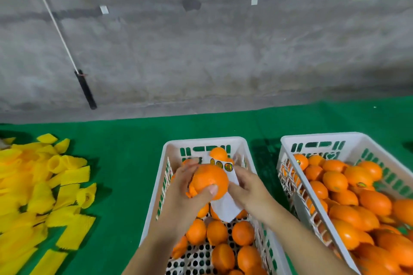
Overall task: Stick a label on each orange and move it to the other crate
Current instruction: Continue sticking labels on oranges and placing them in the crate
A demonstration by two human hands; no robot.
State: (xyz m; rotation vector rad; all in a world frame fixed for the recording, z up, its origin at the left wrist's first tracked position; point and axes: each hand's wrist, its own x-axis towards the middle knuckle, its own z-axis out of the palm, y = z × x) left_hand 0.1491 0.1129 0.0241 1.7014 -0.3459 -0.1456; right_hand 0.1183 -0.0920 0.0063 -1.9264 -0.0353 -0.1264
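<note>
near crate (243, 152) part-filled with oranges (220, 233), right crate (290, 140) heaped

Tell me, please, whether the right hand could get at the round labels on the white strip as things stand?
Probably yes. The right hand already holds the label strip, and the round labels lie exposed at its upper end, just beyond the fingers. The orange in the left hand sits beside them, not over them.

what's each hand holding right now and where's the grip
The left hand grips an orange around its left side, thumb on the near face. The right hand holds a white label sheet near its middle, behind the orange.
</note>
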